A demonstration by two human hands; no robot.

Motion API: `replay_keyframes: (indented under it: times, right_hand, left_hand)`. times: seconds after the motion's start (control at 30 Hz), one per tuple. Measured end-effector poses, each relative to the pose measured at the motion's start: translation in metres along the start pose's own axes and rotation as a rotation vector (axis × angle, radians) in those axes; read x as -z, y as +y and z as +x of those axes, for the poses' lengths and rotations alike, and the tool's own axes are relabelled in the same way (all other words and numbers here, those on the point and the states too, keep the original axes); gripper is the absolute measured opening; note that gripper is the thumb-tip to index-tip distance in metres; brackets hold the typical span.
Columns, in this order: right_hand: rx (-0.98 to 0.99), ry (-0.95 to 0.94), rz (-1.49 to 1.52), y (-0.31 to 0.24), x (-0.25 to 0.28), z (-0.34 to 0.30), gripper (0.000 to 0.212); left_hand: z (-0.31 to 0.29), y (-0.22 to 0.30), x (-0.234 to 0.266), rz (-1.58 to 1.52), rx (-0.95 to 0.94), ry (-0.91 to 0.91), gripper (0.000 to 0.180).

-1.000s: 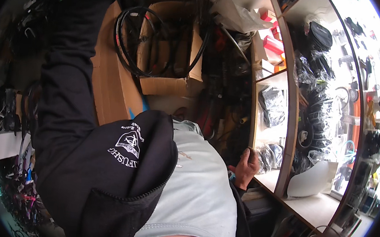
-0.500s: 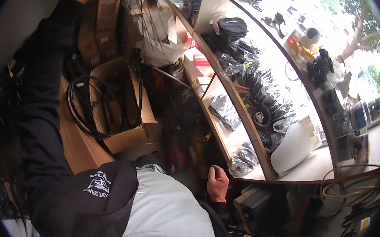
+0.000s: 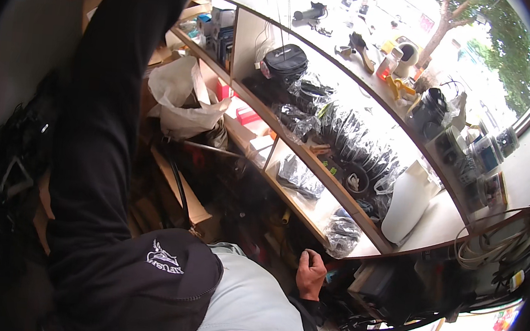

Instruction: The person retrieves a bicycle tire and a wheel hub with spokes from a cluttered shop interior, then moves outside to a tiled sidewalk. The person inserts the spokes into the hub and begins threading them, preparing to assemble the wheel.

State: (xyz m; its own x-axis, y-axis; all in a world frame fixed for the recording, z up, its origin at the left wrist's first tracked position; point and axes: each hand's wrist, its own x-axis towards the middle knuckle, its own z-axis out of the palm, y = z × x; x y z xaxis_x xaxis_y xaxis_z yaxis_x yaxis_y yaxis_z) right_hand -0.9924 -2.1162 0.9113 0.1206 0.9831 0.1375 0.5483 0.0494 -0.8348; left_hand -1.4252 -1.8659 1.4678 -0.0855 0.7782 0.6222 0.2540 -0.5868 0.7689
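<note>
My left arm [image 3: 102, 105], in a black sleeve, reaches up past the top edge, and its hand is out of the picture. Thin dark strands [image 3: 287, 5] cross the upper middle, right of that sleeve; what they hang from is not shown. Low at my right side is my right hand [image 3: 310, 276], its fingers curled closed with nothing visible in them. The nearest thing to it is the lower corner of a wooden shelf unit [image 3: 305, 149]. A plastic-wrapped bundle [image 3: 342, 233] lies in that corner.
A black case [image 3: 286, 62] and black items in clear plastic [image 3: 358, 126] fill the shelf. A white curved panel [image 3: 409, 202] leans there. A pale bag [image 3: 181, 103] and an open cardboard box [image 3: 180, 186] stand left. Coiled cable [image 3: 494, 242] hangs right; jars [image 3: 486, 155] line the counter.
My left arm has swung upward and right, taking its hand out of view and covering much of the box and black cable coil. My right hand has shifted slightly lower in the picture, still curled.
</note>
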Motion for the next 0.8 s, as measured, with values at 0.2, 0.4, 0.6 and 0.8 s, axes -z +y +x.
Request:
replay_keyframes:
  times: [0.2, 0.4, 0.6, 0.8]
  right_hand:
    - [-0.141, 0.158, -0.004, -0.022, -0.025, -0.022, 0.021]
    - [-0.259, 0.239, -0.046, -0.046, -0.030, -0.036, 0.024]
    - [-0.320, 0.389, -0.129, -0.052, -0.031, -0.055, 0.022]
    - [-0.382, 0.380, -0.111, -0.056, -0.033, -0.057, 0.024]
  left_hand:
    - [0.075, -0.017, -0.028, -0.143, -0.056, 0.075, 0.033]
    - [0.135, -0.045, -0.052, -0.233, -0.134, 0.215, 0.035]
    - [0.194, -0.117, -0.138, -0.823, -0.283, 0.387, 0.026]
    - [0.273, -0.213, -0.136, 0.020, -0.897, 0.799, 0.011]
